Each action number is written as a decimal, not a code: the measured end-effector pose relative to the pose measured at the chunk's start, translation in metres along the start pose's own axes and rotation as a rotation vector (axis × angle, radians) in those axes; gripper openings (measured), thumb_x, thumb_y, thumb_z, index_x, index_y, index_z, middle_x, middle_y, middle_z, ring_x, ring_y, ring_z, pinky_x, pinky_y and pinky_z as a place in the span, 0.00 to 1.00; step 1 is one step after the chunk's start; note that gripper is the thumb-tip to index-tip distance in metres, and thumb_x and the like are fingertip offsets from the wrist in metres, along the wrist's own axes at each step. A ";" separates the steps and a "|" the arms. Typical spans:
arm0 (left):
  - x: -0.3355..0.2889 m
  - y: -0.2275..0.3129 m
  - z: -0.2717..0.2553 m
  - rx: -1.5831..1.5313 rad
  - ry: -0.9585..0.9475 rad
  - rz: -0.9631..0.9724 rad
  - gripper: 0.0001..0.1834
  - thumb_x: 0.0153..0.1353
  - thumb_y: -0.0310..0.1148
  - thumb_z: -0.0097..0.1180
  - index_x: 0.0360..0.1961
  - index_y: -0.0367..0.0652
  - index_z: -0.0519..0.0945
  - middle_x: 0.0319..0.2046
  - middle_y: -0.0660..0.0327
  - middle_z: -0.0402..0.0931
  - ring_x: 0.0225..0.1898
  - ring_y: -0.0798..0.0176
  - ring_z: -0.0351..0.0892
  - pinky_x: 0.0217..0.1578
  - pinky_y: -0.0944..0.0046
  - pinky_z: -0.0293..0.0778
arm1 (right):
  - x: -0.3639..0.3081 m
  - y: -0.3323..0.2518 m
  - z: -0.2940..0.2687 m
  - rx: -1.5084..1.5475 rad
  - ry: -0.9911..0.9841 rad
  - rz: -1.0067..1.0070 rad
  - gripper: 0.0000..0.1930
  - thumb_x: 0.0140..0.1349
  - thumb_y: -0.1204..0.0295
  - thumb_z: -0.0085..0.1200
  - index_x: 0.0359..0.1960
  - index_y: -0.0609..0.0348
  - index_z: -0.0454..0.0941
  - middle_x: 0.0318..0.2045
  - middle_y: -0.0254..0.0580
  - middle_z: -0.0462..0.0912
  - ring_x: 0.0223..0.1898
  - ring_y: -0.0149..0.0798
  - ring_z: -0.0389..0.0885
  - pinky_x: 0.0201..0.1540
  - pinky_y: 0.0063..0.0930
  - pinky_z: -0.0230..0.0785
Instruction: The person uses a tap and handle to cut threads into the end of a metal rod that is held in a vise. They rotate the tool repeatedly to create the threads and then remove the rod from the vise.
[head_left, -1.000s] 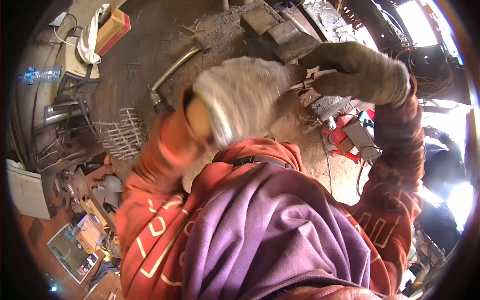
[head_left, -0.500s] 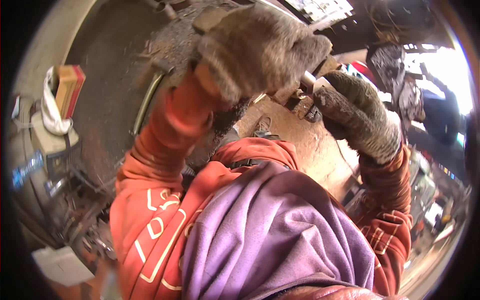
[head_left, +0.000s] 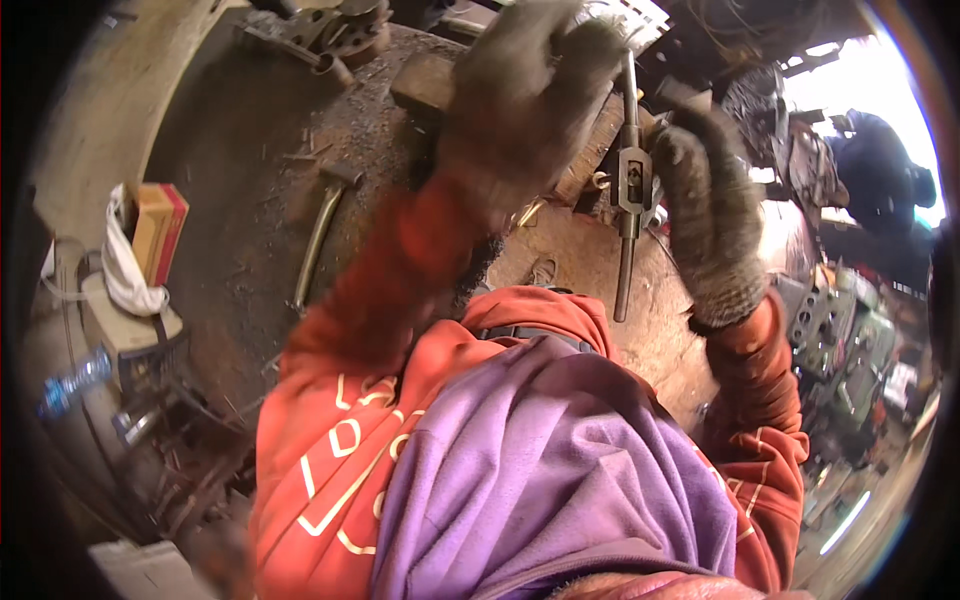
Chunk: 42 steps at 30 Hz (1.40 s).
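Note:
A steel tap wrench (head_left: 632, 180) with a slotted middle and two straight handles stands lengthwise before me, one handle pointing toward me and the other away. My left hand (head_left: 535, 90), in a dirty grey knit glove, is beside the far handle. Motion smears its fingers, so I cannot make out whether it touches the handle. My right hand (head_left: 715, 200), gloved alike, is just right of the wrench's middle. Its thumb stands apart from the loosely bent fingers, and no held object shows. What the wrench sits on is mostly hidden.
On the dark workbench (head_left: 230, 200) at left lies a hammer (head_left: 322, 235). A metal block (head_left: 424, 80) and round metal parts (head_left: 350, 35) are farther back. At far left are a cardboard box (head_left: 160, 230) and a plastic bottle (head_left: 75, 385). Machinery (head_left: 845, 330) stands at right.
The tap wrench has come into plain view, lying lengthwise. My left hand has moved up and away, blurred. My right hand has turned its fingers upward, and the view has shifted slightly.

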<state>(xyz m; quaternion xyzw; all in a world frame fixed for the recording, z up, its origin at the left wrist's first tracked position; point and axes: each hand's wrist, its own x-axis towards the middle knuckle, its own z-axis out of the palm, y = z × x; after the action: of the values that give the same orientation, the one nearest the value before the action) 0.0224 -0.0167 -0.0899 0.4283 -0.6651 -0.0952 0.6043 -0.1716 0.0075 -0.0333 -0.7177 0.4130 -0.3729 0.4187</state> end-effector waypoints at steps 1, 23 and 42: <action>-0.021 0.021 -0.008 0.039 0.028 -0.155 0.21 0.75 0.50 0.53 0.39 0.40 0.80 0.32 0.49 0.76 0.33 0.45 0.79 0.36 0.46 0.75 | 0.019 -0.008 -0.003 -0.214 -0.049 -0.229 0.19 0.78 0.67 0.54 0.64 0.63 0.77 0.47 0.39 0.84 0.45 0.33 0.83 0.47 0.28 0.77; -0.064 0.130 -0.026 0.229 -0.159 -0.489 0.16 0.67 0.35 0.59 0.51 0.36 0.81 0.40 0.46 0.82 0.40 0.44 0.83 0.42 0.46 0.79 | 0.134 0.010 0.009 -0.278 -1.113 -0.410 0.16 0.70 0.63 0.60 0.50 0.63 0.85 0.34 0.48 0.88 0.37 0.42 0.88 0.40 0.38 0.78; 0.047 -0.012 -0.031 -0.032 -0.677 -0.203 0.17 0.65 0.29 0.52 0.52 0.31 0.81 0.46 0.42 0.82 0.50 0.42 0.83 0.54 0.50 0.78 | 0.023 -0.017 -0.018 0.154 -0.378 0.725 0.11 0.74 0.63 0.59 0.42 0.60 0.82 0.21 0.27 0.75 0.20 0.23 0.71 0.22 0.23 0.63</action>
<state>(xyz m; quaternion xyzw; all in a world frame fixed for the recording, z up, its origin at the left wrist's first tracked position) 0.0594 -0.0441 -0.0556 0.4267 -0.7802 -0.3016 0.3439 -0.1739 -0.0128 -0.0066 -0.5481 0.5257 -0.0929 0.6439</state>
